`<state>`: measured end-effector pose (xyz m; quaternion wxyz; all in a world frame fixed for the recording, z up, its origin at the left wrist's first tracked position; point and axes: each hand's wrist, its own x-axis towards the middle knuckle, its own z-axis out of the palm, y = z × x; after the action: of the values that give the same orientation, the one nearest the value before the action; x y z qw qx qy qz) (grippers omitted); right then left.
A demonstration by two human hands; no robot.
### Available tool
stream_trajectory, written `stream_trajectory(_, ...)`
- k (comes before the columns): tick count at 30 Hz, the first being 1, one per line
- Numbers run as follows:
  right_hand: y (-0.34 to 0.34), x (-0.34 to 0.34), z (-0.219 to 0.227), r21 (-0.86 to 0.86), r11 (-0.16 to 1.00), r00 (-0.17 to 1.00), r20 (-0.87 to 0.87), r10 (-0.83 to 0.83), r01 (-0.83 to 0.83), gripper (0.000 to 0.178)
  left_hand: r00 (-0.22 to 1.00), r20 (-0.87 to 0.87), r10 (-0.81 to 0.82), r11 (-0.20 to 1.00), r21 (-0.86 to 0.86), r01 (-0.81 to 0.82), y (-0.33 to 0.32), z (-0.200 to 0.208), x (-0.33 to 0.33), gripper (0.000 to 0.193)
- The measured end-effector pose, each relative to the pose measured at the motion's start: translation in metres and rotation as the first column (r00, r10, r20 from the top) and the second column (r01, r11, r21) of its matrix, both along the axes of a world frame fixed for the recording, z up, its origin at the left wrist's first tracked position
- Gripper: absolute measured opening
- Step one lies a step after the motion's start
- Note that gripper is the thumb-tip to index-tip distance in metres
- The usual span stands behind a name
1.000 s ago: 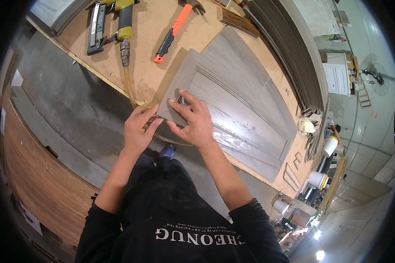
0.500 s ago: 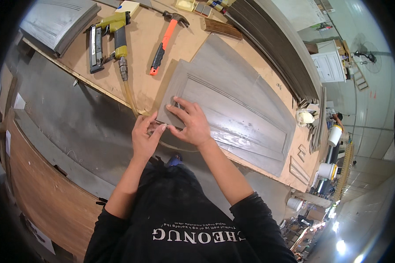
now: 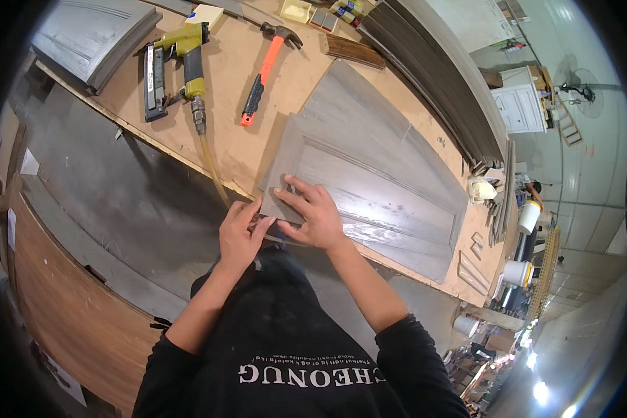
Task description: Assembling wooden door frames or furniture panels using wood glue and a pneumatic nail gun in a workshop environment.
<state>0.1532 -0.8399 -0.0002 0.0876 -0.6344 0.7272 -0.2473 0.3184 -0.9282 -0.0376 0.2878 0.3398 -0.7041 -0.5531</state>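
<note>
A grey cabinet door point(image 3: 376, 202) with a raised frame lies at the near edge of the workbench, partly over another flat grey panel point(image 3: 355, 104). My right hand point(image 3: 315, 214) rests on the door's near left corner, fingers spread across its frame and thumb low by the near edge. Close beside it, my left hand point(image 3: 242, 233) is at that same corner, its thumb and fingers drawn together in a pinch. Whatever lies between those fingertips is too small and hidden to name.
Beyond my hands lie an orange-handled hammer point(image 3: 265, 73) and a green nail gun point(image 3: 181, 66), whose air hose point(image 3: 212, 167) runs over the bench edge. Another grey door point(image 3: 90, 38) sits far left. Stacked dark strips point(image 3: 439, 76) and thin wood pieces point(image 3: 472, 272) lie at the right.
The door's left end has slid a little toward me over the panel beneath it, and both hands have shifted with it. The whole view has also moved slightly.
</note>
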Motion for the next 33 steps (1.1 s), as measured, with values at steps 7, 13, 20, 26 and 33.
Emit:
stream_trajectory(7, -0.002, 0.001, 0.0, 0.046, 0.999, 1.0, 0.015, -0.005, 0.004, 0.059, 0.999, -0.027, -0.025, 0.992, -0.126, 0.022, -0.002, -0.006, -0.001, 0.039)
stream_trajectory(13, 0.001, 0.001, -0.001, 0.042, 0.999, 1.0, 0.006, 0.001, -0.001, 0.06, 1.0, -0.012, -0.029, 0.984, -0.178, 0.026, -0.001, -0.007, 0.001, 0.039)
stream_trajectory(20, -0.001, 0.002, -0.002, 0.035, 0.999, 0.999, 0.034, -0.016, 0.015, 0.058, 0.995, -0.097, -0.032, 0.999, 0.01, 0.033, 0.0, 0.003, 0.001, 0.038)
stream_trajectory(26, -0.003, 0.004, 0.003, 0.045, 0.996, 0.997, -0.029, -0.074, 0.075, 0.054, 0.998, -0.051, 0.029, 0.999, 0.035, -0.027, 0.003, 0.004, 0.0, 0.036)
stream_trajectory(33, 0.002, 0.0, -0.001, 0.047, 0.992, 0.992, -0.053, -0.118, 0.12, 0.054, 0.978, 0.191, -0.086, 0.917, -0.369, 0.152, -0.062, 0.019, 0.004, 0.018)
